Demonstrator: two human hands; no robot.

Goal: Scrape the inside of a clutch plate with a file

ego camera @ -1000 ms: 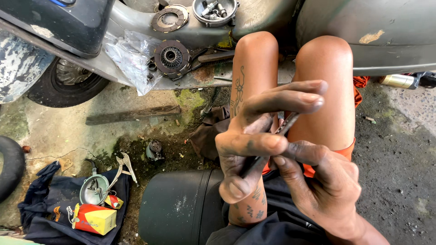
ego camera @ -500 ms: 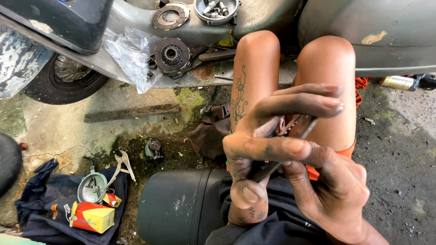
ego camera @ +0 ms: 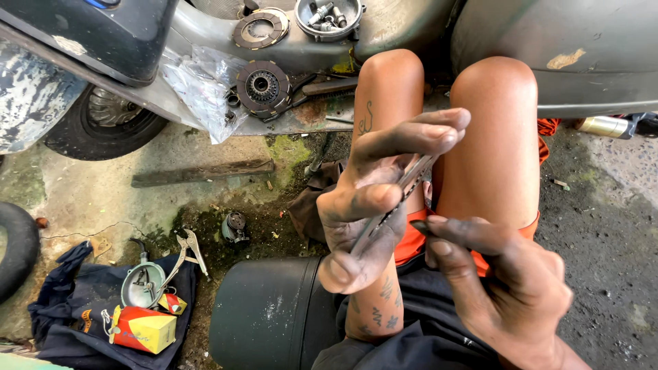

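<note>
Thin metal tool (ego camera: pixel 404 188) was clasped in closed left hand (ego camera: pixel 373 205); right hand (ego camera: pixel 507 288) pinched its dark lower end (ego camera: pixel 419 226); steady alignment was judged needed next.

Bright daylight is falling evenly, shadows are pooling under the scooter (ego camera: pixel 288 48) at twelve o'clock; edges are bowing slightly, focus holding sharp.

Left hand (ego camera: pixel 373 205) raised above the knees, a thin metal tool (ego camera: pixel 391 205) lying across its palm; right hand (ego camera: pixel 507 288) just right of and below it. Drum (ego camera: pixel 264 315) left of the forearm. Further left, a cloth (ego camera: pixel 68 322) on the ground bearing a small box (ego camera: pixel 144 329), a round tin (ego camera: pixel 140 284) and pliers (ego camera: pixel 185 250). Clutch disc (ego camera: pixel 262 87) on the scooter footboard (ego camera: pixel 288 123) beyond the knees; wheel (ego camera: pixel 103 120) far left.
</note>
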